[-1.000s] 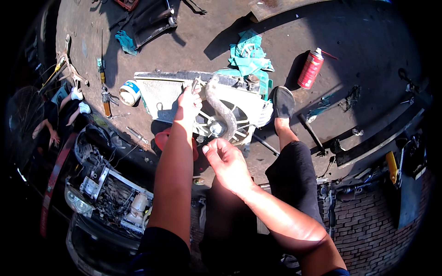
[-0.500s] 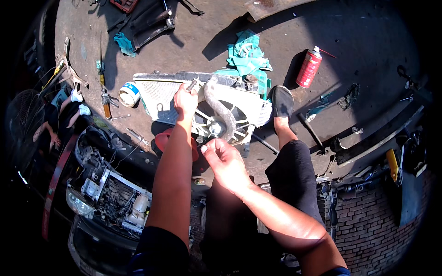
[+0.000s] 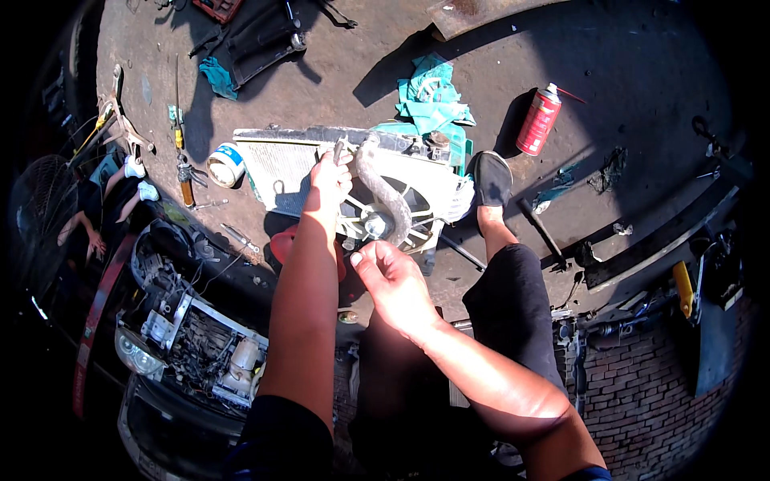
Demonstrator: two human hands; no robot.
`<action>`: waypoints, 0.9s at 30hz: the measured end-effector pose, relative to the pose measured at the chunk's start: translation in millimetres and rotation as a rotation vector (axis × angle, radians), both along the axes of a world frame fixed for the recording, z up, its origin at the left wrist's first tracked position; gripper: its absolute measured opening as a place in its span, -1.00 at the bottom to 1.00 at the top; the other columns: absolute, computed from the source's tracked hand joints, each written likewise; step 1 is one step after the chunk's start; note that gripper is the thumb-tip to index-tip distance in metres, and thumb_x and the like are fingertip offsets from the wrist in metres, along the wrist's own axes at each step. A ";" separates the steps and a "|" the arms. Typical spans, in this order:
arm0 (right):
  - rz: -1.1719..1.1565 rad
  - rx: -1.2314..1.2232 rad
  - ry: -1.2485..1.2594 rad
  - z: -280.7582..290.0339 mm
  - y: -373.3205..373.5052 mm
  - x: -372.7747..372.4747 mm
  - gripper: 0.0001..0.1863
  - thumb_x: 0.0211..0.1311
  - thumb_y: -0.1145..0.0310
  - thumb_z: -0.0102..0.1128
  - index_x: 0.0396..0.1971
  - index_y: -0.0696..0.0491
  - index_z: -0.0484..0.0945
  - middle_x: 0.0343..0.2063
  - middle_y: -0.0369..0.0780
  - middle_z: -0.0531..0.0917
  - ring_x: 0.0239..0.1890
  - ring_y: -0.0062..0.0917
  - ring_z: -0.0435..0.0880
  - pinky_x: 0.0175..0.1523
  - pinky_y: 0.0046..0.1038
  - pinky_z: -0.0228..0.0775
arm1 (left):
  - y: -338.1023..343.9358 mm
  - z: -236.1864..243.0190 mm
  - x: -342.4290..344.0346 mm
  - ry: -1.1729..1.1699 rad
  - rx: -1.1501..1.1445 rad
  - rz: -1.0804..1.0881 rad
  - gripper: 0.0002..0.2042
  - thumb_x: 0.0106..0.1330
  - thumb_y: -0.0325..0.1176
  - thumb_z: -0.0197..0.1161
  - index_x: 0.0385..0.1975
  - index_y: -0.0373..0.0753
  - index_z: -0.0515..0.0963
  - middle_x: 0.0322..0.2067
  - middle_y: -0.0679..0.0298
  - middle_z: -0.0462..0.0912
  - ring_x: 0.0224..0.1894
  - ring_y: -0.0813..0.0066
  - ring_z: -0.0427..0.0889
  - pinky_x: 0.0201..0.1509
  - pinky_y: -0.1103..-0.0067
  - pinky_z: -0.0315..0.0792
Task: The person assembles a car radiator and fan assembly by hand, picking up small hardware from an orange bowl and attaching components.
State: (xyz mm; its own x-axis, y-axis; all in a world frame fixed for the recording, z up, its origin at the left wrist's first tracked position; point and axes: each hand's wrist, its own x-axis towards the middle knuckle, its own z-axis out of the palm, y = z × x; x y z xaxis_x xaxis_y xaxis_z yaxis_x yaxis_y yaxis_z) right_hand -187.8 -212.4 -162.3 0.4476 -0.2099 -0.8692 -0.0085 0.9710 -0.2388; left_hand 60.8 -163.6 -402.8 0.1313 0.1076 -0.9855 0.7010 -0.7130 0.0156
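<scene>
A radiator with a fan [image 3: 421, 200] lies in front of me, and a curved grey hose [image 3: 381, 183] runs across the fan. My left hand [image 3: 329, 178] is closed around a short metal tool [image 3: 340, 150], whose kind I cannot make out, beside the hose's far end. At the near end, my right hand [image 3: 393, 280] is closed with thumb and forefinger together. The hose disappears behind its fingers, so the grip itself is partly hidden.
A red spray can [image 3: 539, 120] stands to the right, past my foot [image 3: 491, 178]. Teal cloths [image 3: 433, 96] lie beyond the radiator; a white tub [image 3: 225, 165] sits to its left. An opened car front [image 3: 200, 345] is at lower left. Another person's hand [image 3: 96, 243] shows far left.
My left hand has shifted slightly right, toward the hose, and the metal tool in it has turned more upright. My right hand and the hose stay nearly still.
</scene>
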 end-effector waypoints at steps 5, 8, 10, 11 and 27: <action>-0.028 0.004 -0.068 5.8 3.3 9.8 -0.77 0.60 0.34 0.12 -0.29 0.16 0.53 -0.47 -0.37 0.55 -0.41 -0.73 0.52 -0.22 -0.53 0.54 | 18.8 -11.1 18.0 -0.812 -0.089 -0.966 -0.60 0.51 -0.04 0.22 -0.32 -0.31 0.66 -0.60 0.34 0.58 -0.56 0.44 0.55 -0.47 0.43 0.40; -0.021 0.016 0.019 -6.1 2.7 -5.6 -0.77 0.60 0.34 0.12 -0.29 0.16 0.53 -0.47 -0.37 0.55 -0.40 -0.73 0.51 -0.22 -0.54 0.52 | -3.8 -2.5 -17.2 -0.058 -0.002 0.024 -0.56 0.51 0.07 0.21 -0.43 -0.20 0.61 -0.69 0.52 0.31 -0.71 0.68 0.32 -0.71 0.61 0.17; -0.008 0.025 -0.007 1.2 -1.2 1.0 -0.77 0.60 0.34 0.12 -0.29 0.16 0.52 -0.46 -0.37 0.56 -0.39 -0.74 0.51 -0.20 -0.54 0.50 | 2.6 -0.8 7.5 -0.028 -0.025 -0.079 -0.58 0.51 0.08 0.22 -0.35 -0.21 0.61 -0.69 0.50 0.32 -0.71 0.64 0.34 -0.69 0.57 0.22; -0.007 0.023 -0.016 2.9 -1.1 3.1 -0.77 0.60 0.34 0.12 -0.29 0.16 0.52 -0.46 -0.37 0.56 -0.39 -0.74 0.51 -0.20 -0.54 0.50 | 8.6 -1.8 11.2 -0.036 -0.026 -0.079 -0.58 0.51 0.08 0.22 -0.35 -0.21 0.61 -0.69 0.50 0.32 -0.71 0.64 0.34 -0.69 0.57 0.22; -0.006 0.037 0.014 3.3 2.0 7.0 -0.77 0.58 0.31 0.17 -0.32 0.11 0.52 -0.49 -0.46 0.46 -0.42 -0.80 0.33 -0.31 -0.60 0.23 | -10.4 15.5 -11.1 -0.238 -0.078 -0.251 -0.71 0.54 -0.09 0.20 -0.21 -0.21 0.61 -0.68 0.54 0.28 -0.73 0.69 0.24 -0.69 0.68 0.11</action>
State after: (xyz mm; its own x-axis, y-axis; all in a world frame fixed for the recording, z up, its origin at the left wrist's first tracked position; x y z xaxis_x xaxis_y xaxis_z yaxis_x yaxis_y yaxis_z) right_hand -180.8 -210.4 -159.0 0.4341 -0.1803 -0.8827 -0.0056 0.9792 -0.2028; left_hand 49.7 -174.0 -387.2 0.3708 -0.0319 -0.9282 0.4744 -0.8527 0.2188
